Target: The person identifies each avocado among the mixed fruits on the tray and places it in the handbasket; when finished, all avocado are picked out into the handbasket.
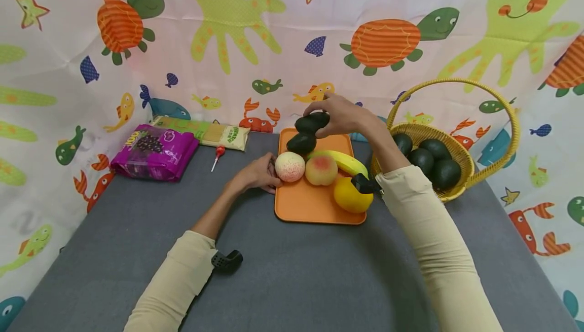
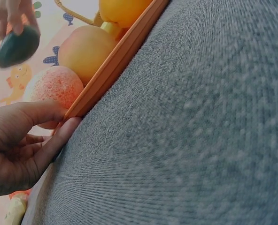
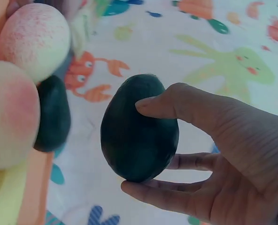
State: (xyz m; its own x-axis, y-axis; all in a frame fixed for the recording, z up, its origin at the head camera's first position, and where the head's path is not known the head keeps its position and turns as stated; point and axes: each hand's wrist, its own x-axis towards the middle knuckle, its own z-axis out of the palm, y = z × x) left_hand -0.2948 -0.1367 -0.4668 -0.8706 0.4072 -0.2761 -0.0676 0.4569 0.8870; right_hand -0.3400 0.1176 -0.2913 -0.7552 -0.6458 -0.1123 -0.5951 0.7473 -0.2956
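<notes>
My right hand (image 1: 343,114) holds a dark green avocado (image 3: 139,129) between thumb and fingers, raised over the far side of the orange tray (image 1: 315,210). A second avocado (image 1: 301,143) lies on the tray just below it. My left hand (image 1: 262,172) pinches the tray's left rim, thumb and finger on either side of the edge in the left wrist view. Right beside those fingers sits a pale speckled peach (image 1: 289,167). Next to it are a blushed peach (image 1: 321,170), a banana (image 1: 344,161) and a yellow-orange round fruit (image 1: 352,196), partly overlapped by the right wrist's camera.
At the right stands a yellow woven basket (image 1: 470,162) with a tall handle and several avocados (image 1: 444,174) inside. To the left lie a purple bag (image 1: 155,152), a long noodle-like packet (image 1: 223,136) and a red lollipop (image 1: 220,152). A patterned curtain (image 1: 283,28) hangs behind.
</notes>
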